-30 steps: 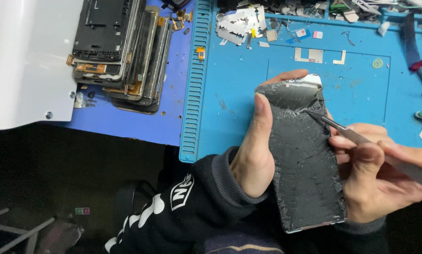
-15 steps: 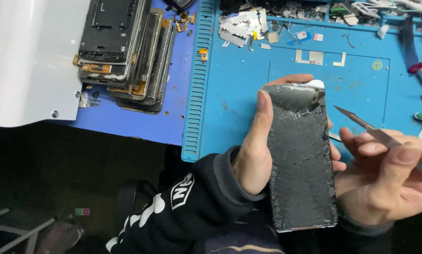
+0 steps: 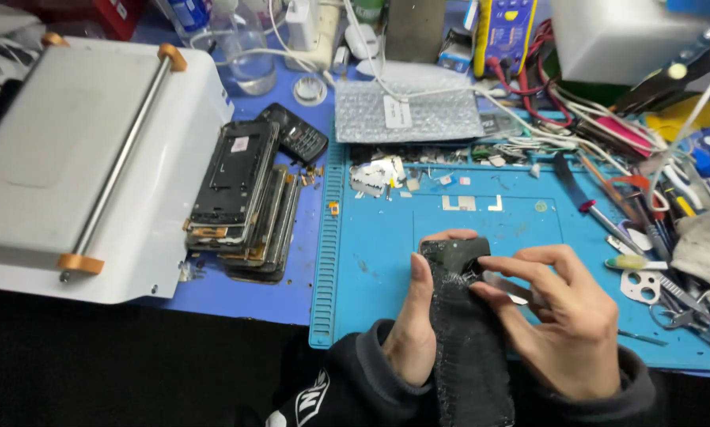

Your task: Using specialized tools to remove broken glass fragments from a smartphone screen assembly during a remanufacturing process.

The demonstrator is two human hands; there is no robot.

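My left hand (image 3: 412,328) grips a dark phone panel (image 3: 465,340) by its left edge, holding it upright over the blue work mat (image 3: 371,237). The panel's surface is rough with grey residue. My right hand (image 3: 564,320) rests on the panel's upper right edge, its fingers pinching a thin metal blade tool (image 3: 507,288) against the panel. Both wrists are in dark sleeves.
A stack of phone frames (image 3: 244,202) lies left of the mat beside a white machine with a metal bar (image 3: 94,158). A dark keypad phone (image 3: 298,134), bubble-wrap pouch (image 3: 406,112), cables, screwdrivers (image 3: 600,213) and tweezers crowd the back and right.
The view has tilted up, showing more of the bench. My right hand has moved left from beside the panel onto its upper edge, bringing the blade with it.
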